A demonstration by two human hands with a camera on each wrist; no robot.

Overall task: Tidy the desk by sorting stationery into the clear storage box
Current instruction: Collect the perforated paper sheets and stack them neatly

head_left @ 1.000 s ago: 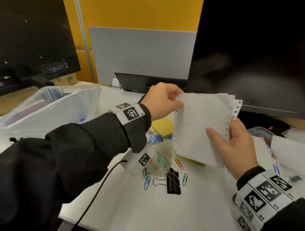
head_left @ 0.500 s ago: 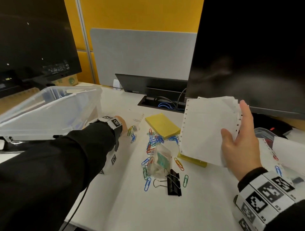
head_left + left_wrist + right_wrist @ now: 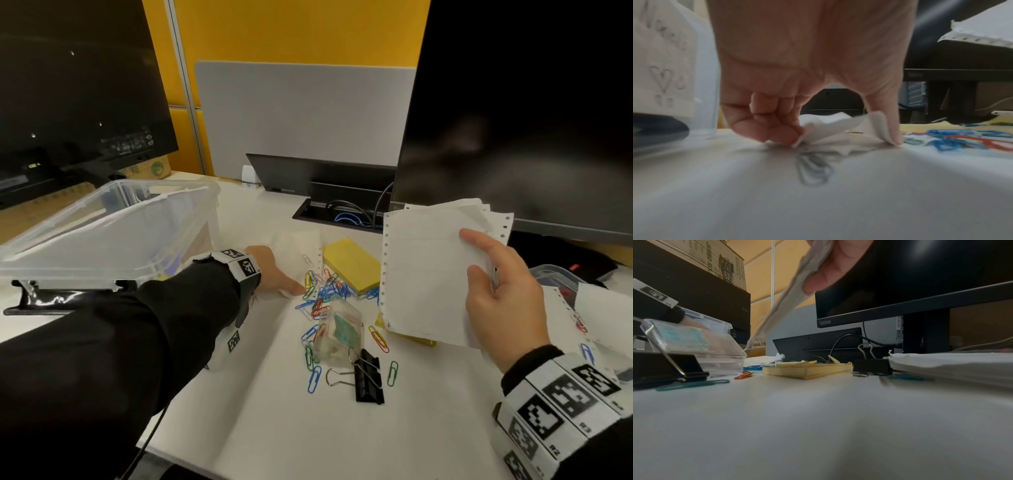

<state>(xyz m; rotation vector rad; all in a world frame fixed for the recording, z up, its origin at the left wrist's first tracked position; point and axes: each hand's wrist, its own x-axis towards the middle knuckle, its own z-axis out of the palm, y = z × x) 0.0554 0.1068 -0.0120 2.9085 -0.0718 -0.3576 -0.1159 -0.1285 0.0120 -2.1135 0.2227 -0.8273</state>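
My right hand (image 3: 496, 291) holds a stack of white perforated sheets (image 3: 431, 270) upright above the desk, thumb on the front; the same sheets (image 3: 789, 293) show edge-on in the right wrist view. My left hand (image 3: 270, 270) is down on the desk beside the clear storage box (image 3: 113, 233), pinching a loose white sheet (image 3: 838, 126) between curled fingers and thumb. The sheet (image 3: 298, 246) lies flat beyond the hand. Colored paper clips (image 3: 325, 294) are scattered between the hands, with a yellow sticky pad (image 3: 349, 263) behind them.
A small clear case (image 3: 339, 332) and a black binder clip (image 3: 368, 380) lie mid-desk. A monitor (image 3: 531, 113) stands at the right, with a paper pile (image 3: 951, 365) and a second binder clip (image 3: 871, 365) under it. A cable slot (image 3: 342, 214) opens behind.
My left hand let go of the sheet stack, swung down left to the desk beside the box and pinched the loose sheet. The right hand keeps the stack, now a little higher.
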